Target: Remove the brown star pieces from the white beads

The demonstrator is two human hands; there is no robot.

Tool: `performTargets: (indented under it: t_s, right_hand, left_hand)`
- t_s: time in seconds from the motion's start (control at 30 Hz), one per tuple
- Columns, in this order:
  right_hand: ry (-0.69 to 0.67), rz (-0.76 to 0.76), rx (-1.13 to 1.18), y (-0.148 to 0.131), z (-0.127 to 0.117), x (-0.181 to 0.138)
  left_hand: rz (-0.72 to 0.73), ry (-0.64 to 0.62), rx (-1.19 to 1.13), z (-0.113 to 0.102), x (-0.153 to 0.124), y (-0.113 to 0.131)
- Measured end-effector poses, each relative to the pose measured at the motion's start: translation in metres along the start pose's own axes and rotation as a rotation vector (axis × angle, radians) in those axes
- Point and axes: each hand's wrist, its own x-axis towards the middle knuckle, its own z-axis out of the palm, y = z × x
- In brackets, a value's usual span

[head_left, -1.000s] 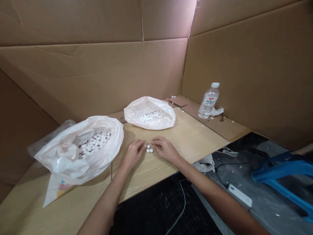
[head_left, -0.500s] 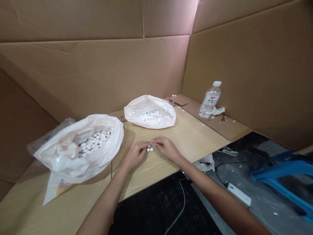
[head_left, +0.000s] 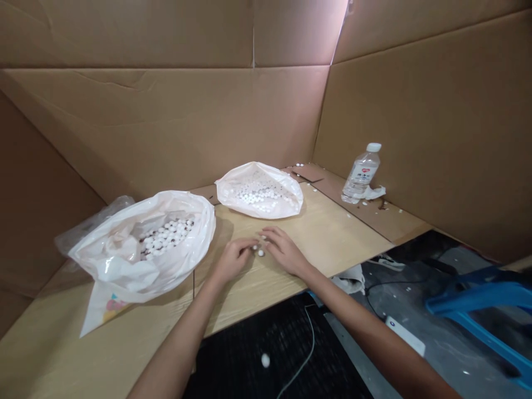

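Observation:
My left hand (head_left: 233, 259) and my right hand (head_left: 283, 250) rest on the wooden table (head_left: 324, 233), fingertips meeting over a few small white round pieces (head_left: 260, 252). Both hands have their fingers curled in a pinch around those pieces. A large white plastic bag (head_left: 137, 260) full of white pieces lies to the left of my left hand. A second, smaller white bag (head_left: 260, 191) with white pieces lies behind my hands. One white piece (head_left: 265, 361) shows below the table edge over the dark floor.
Cardboard walls (head_left: 166, 116) enclose the table on three sides. A clear water bottle (head_left: 361, 173) stands at the back right beside crumpled tissue. A blue plastic stool (head_left: 482, 299), a white power strip (head_left: 405, 336) and cables lie on the floor to the right.
My fingertips have drawn closer together over the pieces. A white piece has appeared below the table edge. The view has shifted slightly to the left.

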Motion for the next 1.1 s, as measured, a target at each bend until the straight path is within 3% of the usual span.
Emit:
performTargets:
  t_s: [0.13, 0.27, 0.33, 0.4, 0.47, 0.53, 0.57, 0.67, 0.77, 0.87, 0.97, 1.03, 1.1]
  right_hand:
    - [-0.011, -0.023, -0.029, -0.002, -0.002, -0.004]
    - [0.172, -0.069, -0.042, -0.002, -0.008, -0.003]
    - [0.293, -0.187, -0.107, -0.013, -0.011, -0.011]
    - [0.379, -0.398, -0.212, -0.029, -0.010, -0.034]
    - [0.279, -0.669, -0.284, -0.044, -0.001, -0.070]
    - [-0.078, -0.715, -0.339, -0.049, 0.017, -0.112]
    - [-0.250, -0.630, -0.375, -0.047, 0.028, -0.131]
    - [-0.695, -0.167, -0.463, -0.025, 0.060, -0.168]
    - [-0.930, 0.045, -0.517, 0.002, 0.085, -0.174]
    - [-0.973, 0.028, -0.536, 0.011, 0.096, -0.167]
    - [-0.940, -0.041, -0.527, -0.008, 0.087, -0.161]
    - [-0.802, -0.175, -0.470, -0.032, 0.069, -0.154]
    - [-0.580, -0.400, -0.386, -0.056, 0.047, -0.140]
  left_hand:
    - [-0.008, 0.054, -0.036, 0.001, -0.001, 0.003]
    - [-0.048, 0.049, -0.037, 0.003, 0.002, 0.006]
    - [-0.068, 0.052, -0.029, 0.003, 0.002, 0.007]
    - [-0.068, 0.050, -0.015, 0.003, 0.003, 0.008]
    - [-0.058, 0.053, 0.003, 0.003, 0.002, 0.009]
    - [-0.052, 0.060, 0.022, 0.002, 0.002, 0.009]
    - [-0.053, 0.063, 0.027, 0.002, 0.002, 0.009]
    - [-0.065, 0.055, 0.019, 0.001, 0.002, 0.009]
    - [-0.065, 0.046, 0.007, 0.001, 0.002, 0.007]
    - [-0.052, 0.061, -0.027, 0.001, 0.001, 0.004]
    - [-0.023, 0.091, -0.095, 0.001, 0.001, 0.001]
    - [-0.032, 0.093, -0.129, 0.000, 0.002, 0.000]
    - [-0.058, 0.089, -0.159, 0.000, 0.002, 0.000]
